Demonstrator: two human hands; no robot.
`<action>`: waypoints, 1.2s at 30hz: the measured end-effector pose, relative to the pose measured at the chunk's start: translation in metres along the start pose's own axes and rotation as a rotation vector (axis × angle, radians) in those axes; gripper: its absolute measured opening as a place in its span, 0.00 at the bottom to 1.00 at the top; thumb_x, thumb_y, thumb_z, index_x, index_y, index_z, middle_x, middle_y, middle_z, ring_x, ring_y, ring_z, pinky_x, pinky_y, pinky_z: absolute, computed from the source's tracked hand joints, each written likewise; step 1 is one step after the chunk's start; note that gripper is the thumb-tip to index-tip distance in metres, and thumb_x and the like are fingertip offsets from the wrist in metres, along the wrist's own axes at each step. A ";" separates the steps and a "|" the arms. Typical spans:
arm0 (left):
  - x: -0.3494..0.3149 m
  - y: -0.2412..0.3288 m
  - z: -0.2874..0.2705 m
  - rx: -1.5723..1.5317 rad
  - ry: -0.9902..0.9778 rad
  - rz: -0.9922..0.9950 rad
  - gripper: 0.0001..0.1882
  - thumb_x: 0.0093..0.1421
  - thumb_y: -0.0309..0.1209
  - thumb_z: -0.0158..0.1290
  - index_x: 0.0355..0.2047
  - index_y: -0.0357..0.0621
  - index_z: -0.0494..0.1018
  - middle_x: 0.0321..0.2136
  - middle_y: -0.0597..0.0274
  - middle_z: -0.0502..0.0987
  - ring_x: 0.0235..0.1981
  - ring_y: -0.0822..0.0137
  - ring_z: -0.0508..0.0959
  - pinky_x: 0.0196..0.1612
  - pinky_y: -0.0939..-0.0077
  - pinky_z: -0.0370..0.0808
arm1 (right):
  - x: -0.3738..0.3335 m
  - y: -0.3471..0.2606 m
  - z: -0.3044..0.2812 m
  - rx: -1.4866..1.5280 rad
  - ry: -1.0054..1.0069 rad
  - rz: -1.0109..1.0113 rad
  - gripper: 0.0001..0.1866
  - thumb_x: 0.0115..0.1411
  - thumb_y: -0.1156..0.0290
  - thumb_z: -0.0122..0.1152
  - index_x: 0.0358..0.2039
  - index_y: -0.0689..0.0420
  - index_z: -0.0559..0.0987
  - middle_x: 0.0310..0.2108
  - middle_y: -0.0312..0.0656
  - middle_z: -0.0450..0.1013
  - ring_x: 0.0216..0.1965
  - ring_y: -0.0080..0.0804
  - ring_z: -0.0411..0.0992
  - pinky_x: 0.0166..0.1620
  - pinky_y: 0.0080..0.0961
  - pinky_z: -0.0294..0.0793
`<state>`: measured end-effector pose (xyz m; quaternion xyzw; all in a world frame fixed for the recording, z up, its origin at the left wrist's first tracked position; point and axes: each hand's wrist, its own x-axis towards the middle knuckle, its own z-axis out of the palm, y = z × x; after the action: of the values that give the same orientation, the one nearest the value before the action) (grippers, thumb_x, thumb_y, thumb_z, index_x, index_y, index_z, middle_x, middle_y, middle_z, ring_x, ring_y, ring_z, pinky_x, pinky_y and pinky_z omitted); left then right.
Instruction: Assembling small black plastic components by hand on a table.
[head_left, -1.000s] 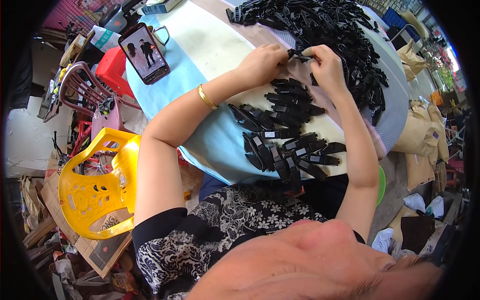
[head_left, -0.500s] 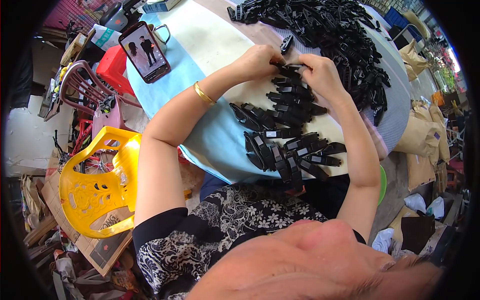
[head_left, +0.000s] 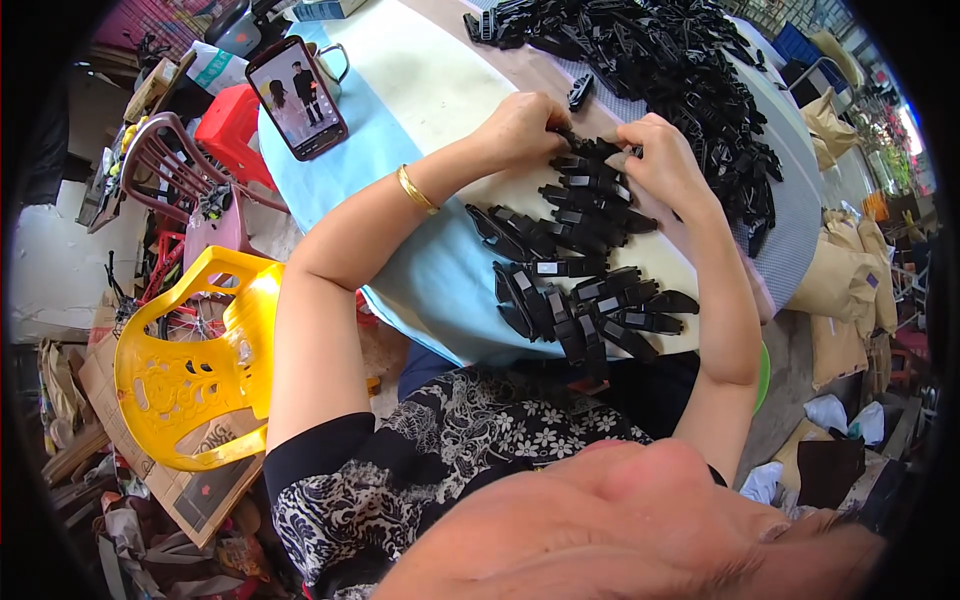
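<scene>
Striped worktop (head_left: 410, 55) had a phone (head_left: 297, 98) propped up left and a heap of black parts (head_left: 690, 80) far side; right hand (head_left: 660, 168) had its fingers pinched on a black piece (head_left: 594, 149) atop the nearer cluster (head_left: 580, 262), left hand (head_left: 522, 130) was beside it, couldn't tell if those fingers were closed

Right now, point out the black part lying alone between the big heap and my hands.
The single black part just beyond your left hand; others lie in the big heap or the cluster nearer you.
</scene>
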<state>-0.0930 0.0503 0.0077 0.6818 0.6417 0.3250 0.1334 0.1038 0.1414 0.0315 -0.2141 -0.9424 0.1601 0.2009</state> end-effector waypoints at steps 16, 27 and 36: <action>0.004 0.008 0.000 -0.110 -0.318 0.151 0.11 0.44 0.28 0.59 0.29 0.36 0.76 0.26 0.57 0.77 0.27 0.63 0.76 0.33 0.71 0.73 | 0.001 0.021 -0.011 0.128 0.054 0.005 0.11 0.46 0.73 0.53 0.31 0.53 0.81 0.24 0.44 0.75 0.25 0.40 0.73 0.31 0.28 0.71; 0.040 0.050 0.033 -0.010 -0.166 0.058 0.20 0.52 0.45 0.54 0.30 0.38 0.76 0.26 0.49 0.77 0.29 0.53 0.77 0.35 0.65 0.73 | 0.003 0.055 -0.018 -0.517 0.205 0.185 0.14 0.47 0.57 0.64 0.29 0.54 0.81 0.30 0.43 0.75 0.37 0.41 0.71 0.39 0.34 0.73; 0.062 0.034 0.054 0.297 -0.015 0.257 0.14 0.44 0.25 0.51 0.35 0.44 0.73 0.31 0.54 0.75 0.38 0.51 0.73 0.43 0.63 0.71 | -0.001 0.052 -0.024 -0.467 0.225 0.096 0.07 0.50 0.73 0.55 0.30 0.53 0.79 0.31 0.44 0.74 0.34 0.42 0.73 0.38 0.37 0.72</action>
<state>-0.0353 0.1177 0.0039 0.7727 0.5893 0.2359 -0.0065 0.1329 0.1905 0.0316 -0.3154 -0.9143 -0.0770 0.2420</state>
